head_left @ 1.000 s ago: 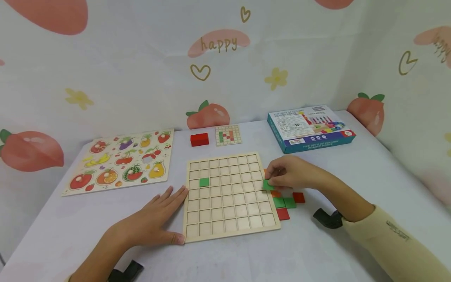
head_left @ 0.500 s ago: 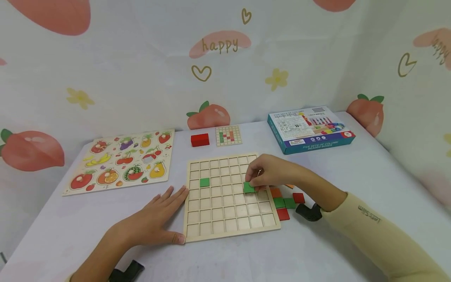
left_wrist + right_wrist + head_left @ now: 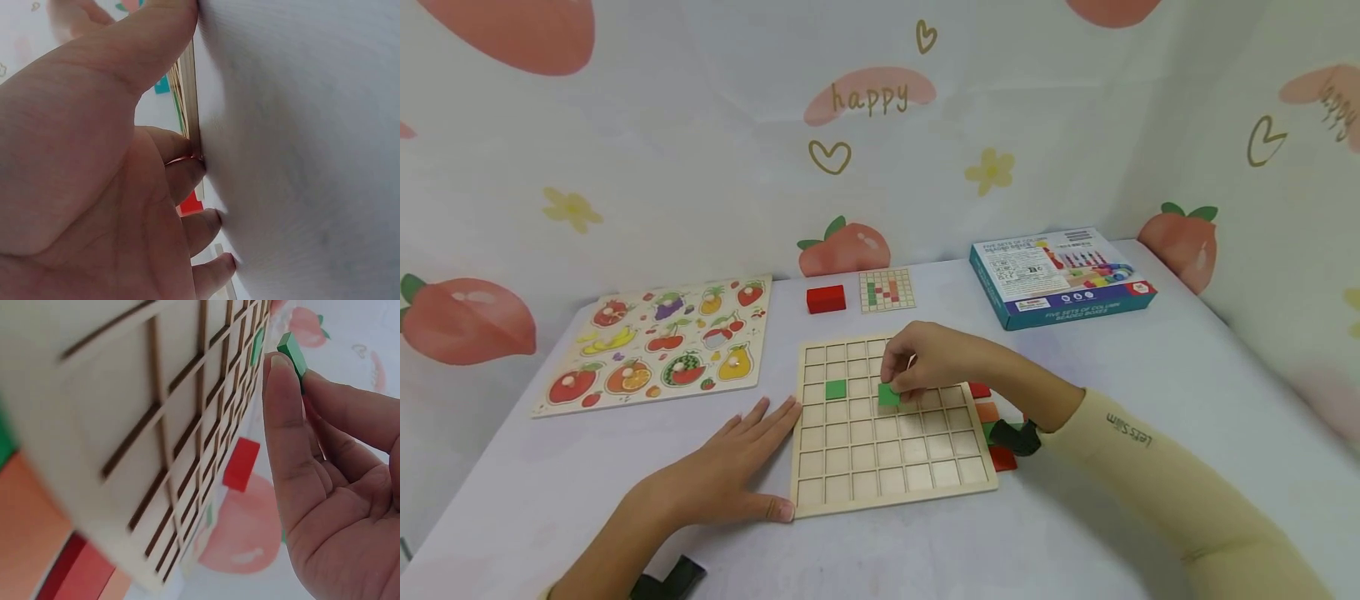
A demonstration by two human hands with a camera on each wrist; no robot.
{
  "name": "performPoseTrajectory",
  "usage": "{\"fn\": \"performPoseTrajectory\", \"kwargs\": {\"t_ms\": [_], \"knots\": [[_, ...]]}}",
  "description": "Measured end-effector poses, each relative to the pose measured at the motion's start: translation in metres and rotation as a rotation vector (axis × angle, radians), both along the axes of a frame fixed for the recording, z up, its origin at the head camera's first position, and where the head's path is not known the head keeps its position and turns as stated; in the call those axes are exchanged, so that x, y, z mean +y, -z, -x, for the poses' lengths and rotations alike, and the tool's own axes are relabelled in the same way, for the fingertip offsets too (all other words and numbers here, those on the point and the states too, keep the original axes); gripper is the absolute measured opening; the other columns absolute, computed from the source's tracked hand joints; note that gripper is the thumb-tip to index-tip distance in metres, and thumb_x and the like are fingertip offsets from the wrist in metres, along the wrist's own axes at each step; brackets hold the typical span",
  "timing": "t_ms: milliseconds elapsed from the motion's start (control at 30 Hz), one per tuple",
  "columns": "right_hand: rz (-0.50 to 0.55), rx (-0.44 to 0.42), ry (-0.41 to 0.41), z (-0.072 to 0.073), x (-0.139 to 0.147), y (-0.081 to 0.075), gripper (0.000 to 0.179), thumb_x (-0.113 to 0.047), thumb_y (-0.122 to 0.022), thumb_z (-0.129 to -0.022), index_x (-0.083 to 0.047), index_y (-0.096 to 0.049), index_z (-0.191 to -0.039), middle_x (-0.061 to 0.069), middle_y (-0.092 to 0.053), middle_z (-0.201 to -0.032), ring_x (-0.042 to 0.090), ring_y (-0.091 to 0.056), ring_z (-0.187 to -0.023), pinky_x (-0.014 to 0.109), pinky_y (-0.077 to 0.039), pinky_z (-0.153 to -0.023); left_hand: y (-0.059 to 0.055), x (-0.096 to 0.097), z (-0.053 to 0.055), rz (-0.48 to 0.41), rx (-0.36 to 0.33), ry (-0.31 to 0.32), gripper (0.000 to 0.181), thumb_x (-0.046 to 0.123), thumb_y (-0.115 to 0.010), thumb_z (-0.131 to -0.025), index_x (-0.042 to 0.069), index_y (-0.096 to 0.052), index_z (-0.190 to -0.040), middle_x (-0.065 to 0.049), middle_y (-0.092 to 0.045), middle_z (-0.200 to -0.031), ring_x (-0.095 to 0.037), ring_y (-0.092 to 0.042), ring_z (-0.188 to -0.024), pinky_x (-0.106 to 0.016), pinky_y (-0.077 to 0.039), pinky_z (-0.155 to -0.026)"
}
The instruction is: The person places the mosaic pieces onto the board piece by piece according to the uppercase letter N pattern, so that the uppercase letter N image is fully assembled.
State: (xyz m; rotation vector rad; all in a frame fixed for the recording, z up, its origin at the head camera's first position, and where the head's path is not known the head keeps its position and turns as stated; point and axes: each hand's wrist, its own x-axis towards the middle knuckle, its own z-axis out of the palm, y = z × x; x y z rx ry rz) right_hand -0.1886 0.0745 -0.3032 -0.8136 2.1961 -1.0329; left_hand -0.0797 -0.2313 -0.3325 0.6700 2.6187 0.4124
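A wooden grid board (image 3: 895, 502) lies on the white table, with one green square tile (image 3: 836, 389) set in a cell near its left side. My right hand (image 3: 928, 358) is over the board and pinches another green tile (image 3: 292, 353) between thumb and fingertips. In the right wrist view this tile stands clear above the grid. My left hand (image 3: 730, 467) lies with fingers spread at the board's left edge, thumb at the near corner. The left wrist view shows its fingertips (image 3: 212, 219) down on the tabletop beside the board.
Loose red, orange and green tiles (image 3: 1002, 458) lie along the board's right edge, partly hidden by the right wrist. Behind the board are a red block (image 3: 825, 298) and a small pattern card (image 3: 887, 290). A fruit puzzle (image 3: 658, 350) is left, a boxed set (image 3: 1063, 277) back right.
My right hand has carried the green tile leftward from the board's right edge to above its middle. The left hand has stayed in place.
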Motion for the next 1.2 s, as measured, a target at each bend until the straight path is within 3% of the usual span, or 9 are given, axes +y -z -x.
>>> {"fn": "performPoseTrajectory", "kwargs": {"t_ms": [367,700,867,1033,1200], "knots": [[0.032,0.024,-0.087,0.001,-0.042,0.010,0.011,0.007,-0.067,-0.089,-0.003,-0.069,-0.084,0.004,-0.069,-0.074,0.021,-0.071,-0.066,0.029,-0.059,-0.066,-0.002,0.001,-0.001,-0.010,-0.013,-0.002,0.120,0.076,-0.066,-0.074,0.013,-0.014,-0.162,-0.007,-0.014,-0.167,-0.041,-0.004,-0.151,-0.065,-0.009,-0.116],[-0.024,0.034,-0.043,0.000,-0.068,0.015,0.013,0.000,-0.069,-0.093,-0.003,-0.068,-0.080,0.009,-0.070,-0.071,0.022,-0.069,-0.061,0.029,-0.058,-0.061,-0.003,0.001,0.000,0.014,-0.021,-0.002,0.120,0.076,-0.065,-0.075,0.013,-0.014,-0.162,-0.007,-0.013,-0.167,-0.040,-0.003,-0.151,-0.065,-0.009,-0.116],[-0.067,0.109,-0.079,-0.004,-0.070,0.016,0.012,-0.003,-0.070,-0.093,-0.004,-0.070,-0.081,0.008,-0.069,-0.072,0.020,-0.067,-0.062,0.025,-0.055,-0.061,-0.002,0.002,0.000,0.019,-0.017,-0.002,0.121,0.076,-0.066,-0.074,0.012,-0.013,-0.162,-0.007,-0.014,-0.167,-0.041,-0.004,-0.151,-0.066,-0.010,-0.116],[-0.043,0.135,-0.105,-0.005,-0.064,0.014,0.010,-0.001,-0.068,-0.094,-0.004,-0.070,-0.084,0.009,-0.069,-0.073,0.020,-0.066,-0.063,0.024,-0.053,-0.061,-0.002,0.002,0.000,0.019,-0.013,-0.006,0.121,0.075,-0.067,-0.074,0.011,-0.014,-0.162,-0.008,-0.014,-0.167,-0.041,-0.004,-0.151,-0.066,-0.009,-0.116],[-0.016,0.203,-0.127,-0.010,-0.047,0.006,0.007,-0.005,-0.068,-0.094,-0.009,-0.070,-0.089,0.003,-0.066,-0.071,0.013,-0.061,-0.062,0.025,-0.050,-0.064,-0.002,0.002,0.000,0.012,-0.020,-0.008,0.121,0.076,-0.067,-0.073,0.012,-0.015,-0.162,-0.007,-0.014,-0.167,-0.041,-0.004,-0.151,-0.066,-0.009,-0.116]]}}
